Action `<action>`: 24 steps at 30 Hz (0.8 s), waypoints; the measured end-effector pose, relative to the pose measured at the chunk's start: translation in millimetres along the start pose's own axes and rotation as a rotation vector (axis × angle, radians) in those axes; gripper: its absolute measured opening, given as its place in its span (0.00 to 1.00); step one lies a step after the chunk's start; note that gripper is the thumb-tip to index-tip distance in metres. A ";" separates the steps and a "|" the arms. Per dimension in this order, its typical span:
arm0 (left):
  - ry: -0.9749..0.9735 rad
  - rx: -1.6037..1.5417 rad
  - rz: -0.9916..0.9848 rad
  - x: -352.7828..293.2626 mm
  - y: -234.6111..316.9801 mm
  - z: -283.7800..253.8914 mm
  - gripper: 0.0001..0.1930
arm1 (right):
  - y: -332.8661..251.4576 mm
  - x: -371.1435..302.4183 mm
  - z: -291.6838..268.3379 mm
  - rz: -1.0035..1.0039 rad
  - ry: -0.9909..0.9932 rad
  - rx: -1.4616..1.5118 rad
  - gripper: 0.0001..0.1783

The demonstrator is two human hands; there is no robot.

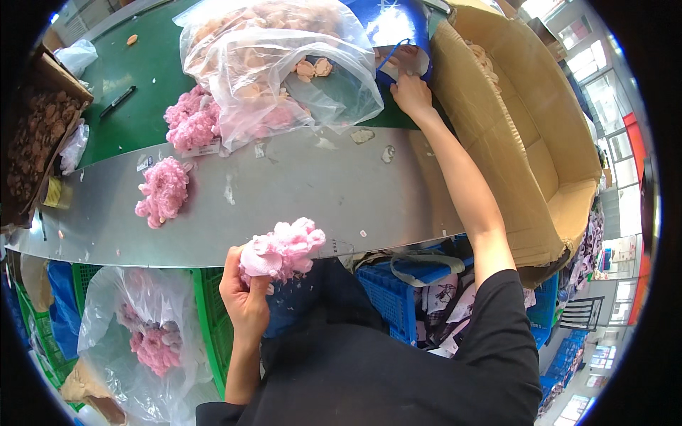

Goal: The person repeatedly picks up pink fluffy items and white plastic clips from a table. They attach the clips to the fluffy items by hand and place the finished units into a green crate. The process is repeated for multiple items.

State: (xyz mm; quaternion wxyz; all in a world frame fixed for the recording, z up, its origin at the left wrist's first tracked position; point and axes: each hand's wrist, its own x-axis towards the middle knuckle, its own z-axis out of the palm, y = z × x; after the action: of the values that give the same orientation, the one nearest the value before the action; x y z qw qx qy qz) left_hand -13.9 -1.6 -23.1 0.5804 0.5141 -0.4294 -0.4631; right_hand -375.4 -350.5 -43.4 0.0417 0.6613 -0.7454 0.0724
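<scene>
My left hand [246,297] is closed around a pink curly plush piece [283,252], held over the table's near edge. The plush has a smoother pink part near my thumb and loose curly tufts on the other side. My right arm stretches far forward. At its end, my right hand [412,94] reaches into the mouth of a shiny blue bag [387,25] with a blue cord. Its fingers are partly hidden there, so what they touch does not show. Two more pink plush pieces, one nearer [163,192] and one farther [192,121], lie to the left.
A clear plastic bag [284,85] of peach-coloured round pieces lies on the table [298,181]. An open cardboard box [497,135] stands at right, another box [42,135] at left. A black pen [118,101] lies on the green surface. Below hangs a plastic bag [106,355] with pink plush.
</scene>
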 end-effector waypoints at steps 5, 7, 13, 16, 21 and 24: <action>0.056 -0.034 -0.035 -1.2 -0.6 -6.3 0.16 | -9.9 -19.3 -7.0 -0.180 0.207 0.206 0.21; 0.050 -0.061 -0.008 1.3 -5.9 -6.7 0.16 | -29.3 -53.2 -29.3 -0.365 0.292 0.548 0.15; -0.029 -0.136 -0.117 7.4 -0.7 6.3 0.16 | -119.3 -198.6 -100.3 -0.539 -0.102 1.344 0.14; -0.069 -0.164 -0.091 11.2 -1.4 18.4 0.15 | -151.2 -254.1 -113.4 -0.531 -0.302 1.710 0.15; -0.062 -0.184 -0.137 4.6 9.5 20.2 0.12 | -162.1 -279.2 -104.4 -0.508 -0.399 1.723 0.15; -0.069 -0.213 -0.144 2.4 7.7 20.5 0.13 | -163.4 -278.2 -109.9 -0.516 -0.402 1.716 0.13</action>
State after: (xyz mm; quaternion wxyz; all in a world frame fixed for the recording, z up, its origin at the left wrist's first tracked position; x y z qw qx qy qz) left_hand -32.6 -7.7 -13.3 0.5816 0.4629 -0.3596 -0.5641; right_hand -183.1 -78.7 29.6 -0.5794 0.6114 -0.2585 0.4730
